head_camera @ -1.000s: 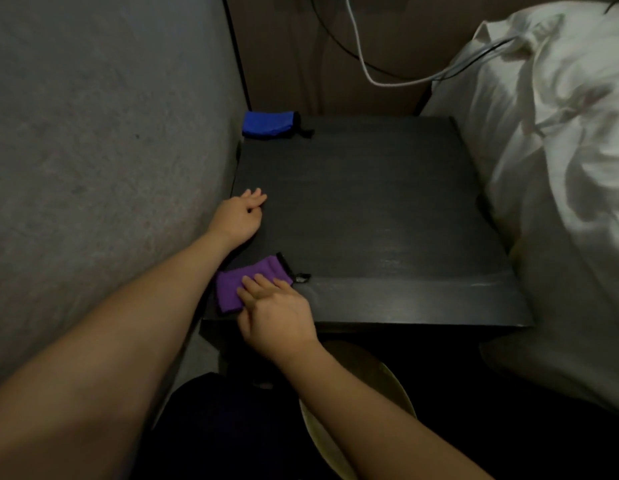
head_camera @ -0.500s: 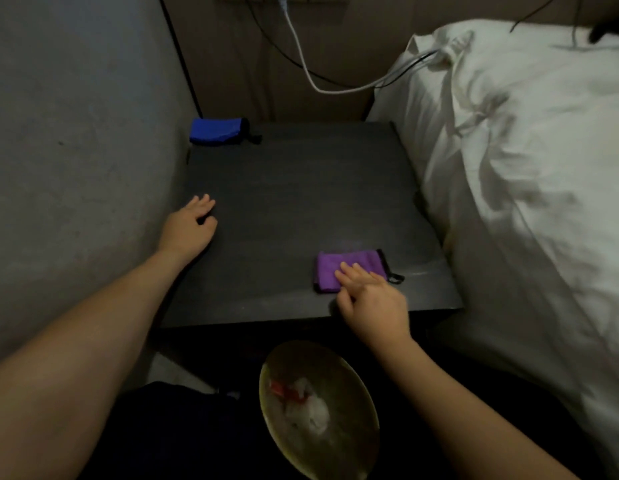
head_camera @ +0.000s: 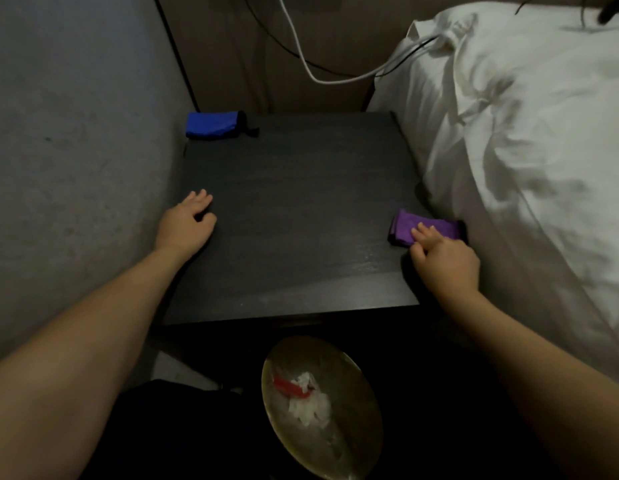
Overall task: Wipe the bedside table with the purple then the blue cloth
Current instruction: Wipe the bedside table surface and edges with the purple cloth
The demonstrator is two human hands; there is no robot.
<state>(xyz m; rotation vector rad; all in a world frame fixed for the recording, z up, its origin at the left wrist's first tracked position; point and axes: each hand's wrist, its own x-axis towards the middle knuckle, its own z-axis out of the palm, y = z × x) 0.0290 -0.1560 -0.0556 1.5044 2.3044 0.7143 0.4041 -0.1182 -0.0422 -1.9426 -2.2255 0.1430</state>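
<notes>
At the bed-side edge of the bedside table (head_camera: pixel 294 216), our right hand (head_camera: pixel 443 258) presses the purple cloth (head_camera: pixel 422 230) with straight fingers. Our left hand (head_camera: pixel 185 225) rests relaxed at the opposite edge. Pushing further could drop the cloth between table and bed (head_camera: pixel 526 150).

The right hand (head_camera: pixel 443 261) covers the near part of the folded purple cloth (head_camera: pixel 426 228). The round pale bin (head_camera: pixel 322 407) below the dark wooden bedside table (head_camera: pixel 294 216) holds blurred white and red scraps, unidentifiable; the white cable (head_camera: pixel 301 53) runs past the top edge.
</notes>
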